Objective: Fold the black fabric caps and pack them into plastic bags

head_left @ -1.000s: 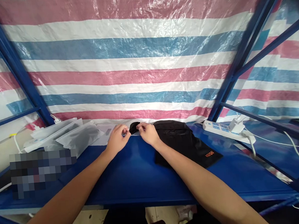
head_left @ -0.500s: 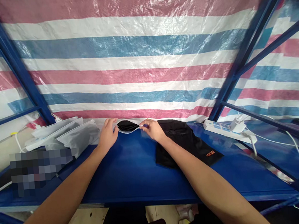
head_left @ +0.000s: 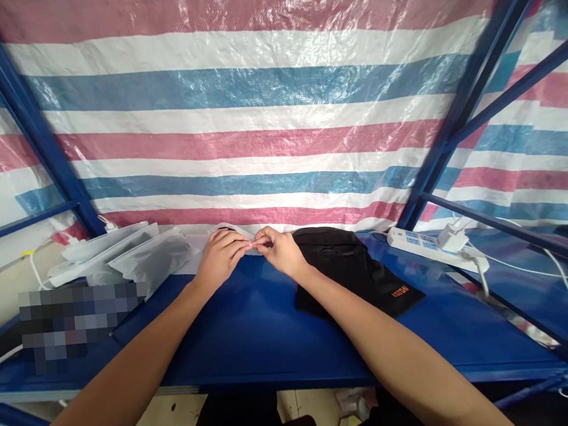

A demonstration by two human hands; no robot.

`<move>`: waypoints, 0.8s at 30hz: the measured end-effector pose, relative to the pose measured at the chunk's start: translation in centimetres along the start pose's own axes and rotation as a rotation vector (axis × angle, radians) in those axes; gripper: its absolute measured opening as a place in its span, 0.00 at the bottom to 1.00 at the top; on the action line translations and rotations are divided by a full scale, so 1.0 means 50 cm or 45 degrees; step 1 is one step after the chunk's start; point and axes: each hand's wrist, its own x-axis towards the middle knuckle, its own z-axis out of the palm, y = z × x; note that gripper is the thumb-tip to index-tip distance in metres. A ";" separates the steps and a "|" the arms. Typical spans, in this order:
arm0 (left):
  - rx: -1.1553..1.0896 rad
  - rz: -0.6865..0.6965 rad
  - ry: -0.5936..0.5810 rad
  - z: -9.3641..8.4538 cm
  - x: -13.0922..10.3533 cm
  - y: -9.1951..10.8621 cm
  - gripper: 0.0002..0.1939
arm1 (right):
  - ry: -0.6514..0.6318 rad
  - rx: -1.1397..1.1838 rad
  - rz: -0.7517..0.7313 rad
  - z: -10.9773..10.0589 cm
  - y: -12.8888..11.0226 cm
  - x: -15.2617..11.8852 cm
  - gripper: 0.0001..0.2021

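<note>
Striped sheeting [head_left: 255, 116] in red, white and blue closes off the space beyond the fingertips, and blue metal posts [head_left: 42, 128] slope on either side of it. Head view: a blue tabletop [head_left: 254, 328] lies below the hands and spreads between the forearms, from beneath the fingers to its front edge [head_left: 259, 385]. That stretch is the widest open room near the fingers; away from them the sheeting stands close behind.

Left hand [head_left: 218, 257]: fingers held together, their tips pinching the rim of a whitish pouch [head_left: 242, 231]. Right hand [head_left: 283, 251]: thumb and forefinger pinch the same rim, tips just beside those of the left. The remaining right fingers are curled. The pouch is at the fingertips, its visible part behind them, with a little black showing at its mouth; the rest is hidden by the left hand.

Just right of the right fingers lies a black cloth bag [head_left: 350, 260] with orange lettering near its lower corner; the right forearm crosses its near left part. Well right of the fingers sits a white power strip [head_left: 408, 240] with a plugged-in adapter [head_left: 451, 237]. Left of the left fingers, translucent bags [head_left: 156, 257] lean in overlapping layers. Nearer the left table edge, a pixelated patch [head_left: 74, 317] conceals details.
</note>
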 end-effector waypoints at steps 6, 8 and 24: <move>0.227 -0.157 0.017 -0.025 -0.003 -0.038 0.13 | 0.201 0.055 0.094 -0.033 0.012 0.025 0.06; 0.279 -0.244 0.034 -0.033 -0.008 -0.058 0.14 | 0.294 0.095 0.168 -0.051 0.028 0.032 0.08; -0.052 -0.589 0.009 -0.064 0.008 -0.026 0.15 | 0.447 0.464 0.282 -0.058 0.075 0.034 0.18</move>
